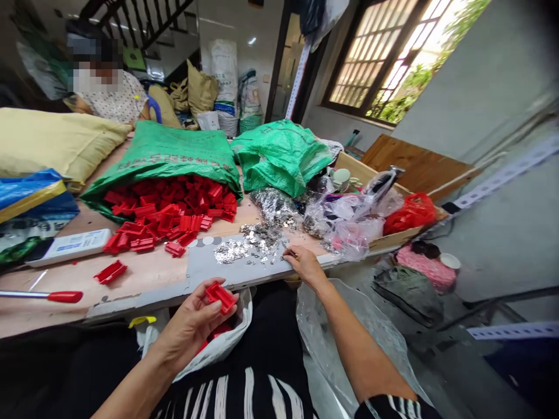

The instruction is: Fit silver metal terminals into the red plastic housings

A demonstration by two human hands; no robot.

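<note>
One red plastic casing (222, 298), clasped between thumb and fingers of the left hand (198, 314) above an open white bag (243, 326); right hand (308, 267), fingertips pinched over the worktop (148, 278) beside silver metal pieces (233, 250), contents indiscernible.

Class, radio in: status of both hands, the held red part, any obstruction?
Left hand holding red part. Right hand beside silver pieces, grip contents unclear. Green sack beyond, blocking neither hand.

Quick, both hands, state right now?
Left hand: holding a red piece between thumb and fingers.
Right hand: fingers pinched beside the small silvery pieces; cannot tell whether it holds anything.
</note>
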